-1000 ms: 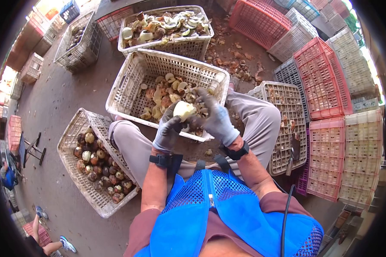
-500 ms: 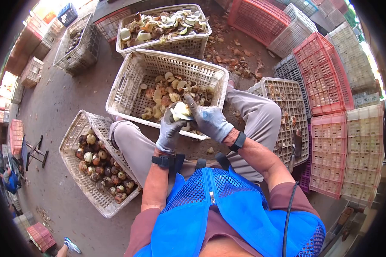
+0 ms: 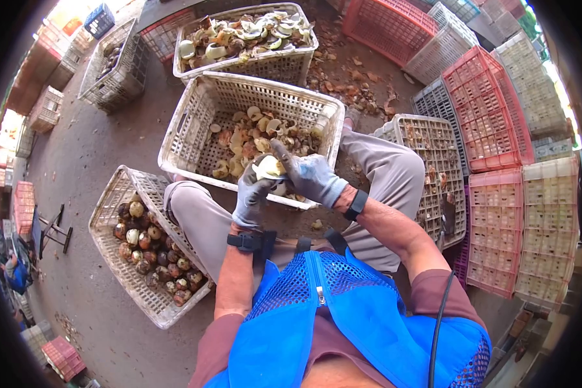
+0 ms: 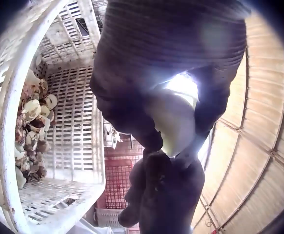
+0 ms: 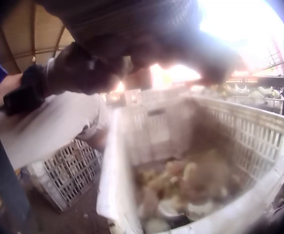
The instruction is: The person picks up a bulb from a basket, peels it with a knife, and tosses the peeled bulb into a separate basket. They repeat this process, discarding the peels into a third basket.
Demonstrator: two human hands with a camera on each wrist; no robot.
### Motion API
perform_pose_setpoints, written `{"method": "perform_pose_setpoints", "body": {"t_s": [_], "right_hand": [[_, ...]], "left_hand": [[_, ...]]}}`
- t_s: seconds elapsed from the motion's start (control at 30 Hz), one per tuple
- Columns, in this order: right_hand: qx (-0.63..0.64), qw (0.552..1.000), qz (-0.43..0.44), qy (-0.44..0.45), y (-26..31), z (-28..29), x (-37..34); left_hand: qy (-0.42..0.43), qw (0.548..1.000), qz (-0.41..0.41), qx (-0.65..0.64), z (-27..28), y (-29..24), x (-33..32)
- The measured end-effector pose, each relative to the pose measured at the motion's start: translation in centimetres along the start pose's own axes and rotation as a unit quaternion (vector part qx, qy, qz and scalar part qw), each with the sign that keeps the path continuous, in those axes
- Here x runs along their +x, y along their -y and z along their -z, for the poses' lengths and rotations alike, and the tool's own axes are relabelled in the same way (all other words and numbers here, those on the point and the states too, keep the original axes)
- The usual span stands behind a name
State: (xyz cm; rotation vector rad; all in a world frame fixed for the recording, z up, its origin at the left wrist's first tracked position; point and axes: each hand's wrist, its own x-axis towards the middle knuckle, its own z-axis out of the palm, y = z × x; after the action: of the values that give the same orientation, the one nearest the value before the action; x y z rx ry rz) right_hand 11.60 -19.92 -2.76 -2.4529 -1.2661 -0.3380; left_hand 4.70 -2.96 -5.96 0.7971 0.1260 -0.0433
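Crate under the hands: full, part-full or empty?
Part-full. In the head view, peelings lie heaped low in the white crate, and its slatted far wall shows bare above them.

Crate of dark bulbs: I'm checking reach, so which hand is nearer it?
Left: the left hand is right of the crate, past the left knee; the right hand is farther right.

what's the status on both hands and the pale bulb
Left hand holding pale bulb. Right hand against it, grip unclear. White crate below, peelings inside. Nothing seen in the way.
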Motion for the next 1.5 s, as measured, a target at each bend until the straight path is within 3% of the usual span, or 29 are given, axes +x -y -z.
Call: {"method": "perform_pose_setpoints", "body": {"t_s": [0.17, 0.3, 0.43, 0.6, 0.77, 0.87, 1.0, 1.1, 1.2, 1.23, 1.33, 1.37, 1.47, 1.5], "right_hand": [[-0.066, 0.997, -0.019, 0.024, -0.1, -0.4, -0.1], [-0.06, 0.998, -0.016, -0.005, -1.0, -1.3, -1.1], [-0.071, 0.996, -0.023, 0.044, -1.0, -0.8, -0.9], [-0.051, 0.999, 0.001, -0.006, -2.3, -1.8, -1.4], [-0.089, 0.971, -0.129, 0.182, -2.1, -1.3, -0.7], [-0.017, 0.912, -0.254, 0.323, -3.8, -2.5, 0.6], [0.058, 0.915, -0.281, 0.283, -4.5, -1.6, 1.3], [0.157, 0.907, -0.342, 0.191, -4.8, -1.9, 1.2], [0.054, 0.921, -0.271, 0.276, -2.0, 2.0, 2.5], [0.088, 0.923, -0.282, 0.246, -1.2, 3.1, 2.6], [0.19, 0.959, -0.199, 0.074, -0.3, 3.5, 2.6], [0.166, 0.959, -0.185, 0.132, -0.1, 4.0, 2.6], [0.185, 0.963, -0.137, 0.141, 1.6, 6.0, 3.1], [0.166, 0.949, -0.127, 0.238, 1.7, 6.7, 3.6]], "left_hand": [[-0.019, 1.0, -0.001, -0.004, 0.3, 0.3, 0.3], [-0.042, 0.993, 0.024, 0.105, 0.2, 0.5, 0.6], [-0.017, 0.987, 0.001, 0.158, -0.4, -0.2, 0.6], [-0.037, 0.988, 0.021, 0.146, 0.2, -0.2, 0.2], [-0.038, 0.987, 0.074, 0.138, 1.2, 1.0, 0.8], [-0.03, 0.995, 0.065, -0.072, 0.0, 0.4, 0.4], [0.024, 0.958, 0.108, -0.266, 0.8, 0.1, 0.2], [0.047, 0.939, 0.088, -0.33, 0.5, -0.1, 0.1], [0.029, 0.932, 0.078, -0.353, 0.9, 0.4, 0.3], [0.012, 0.929, 0.077, -0.361, 1.0, 0.6, 0.3], [0.008, 0.931, 0.093, -0.352, 0.4, 0.0, 0.2], [0.012, 0.933, 0.103, -0.343, 0.2, -0.1, -0.2], [0.076, 0.971, 0.153, -0.165, 1.9, 0.7, 0.0], [-0.002, 0.969, 0.178, -0.173, 2.8, 1.5, -0.4]]}}
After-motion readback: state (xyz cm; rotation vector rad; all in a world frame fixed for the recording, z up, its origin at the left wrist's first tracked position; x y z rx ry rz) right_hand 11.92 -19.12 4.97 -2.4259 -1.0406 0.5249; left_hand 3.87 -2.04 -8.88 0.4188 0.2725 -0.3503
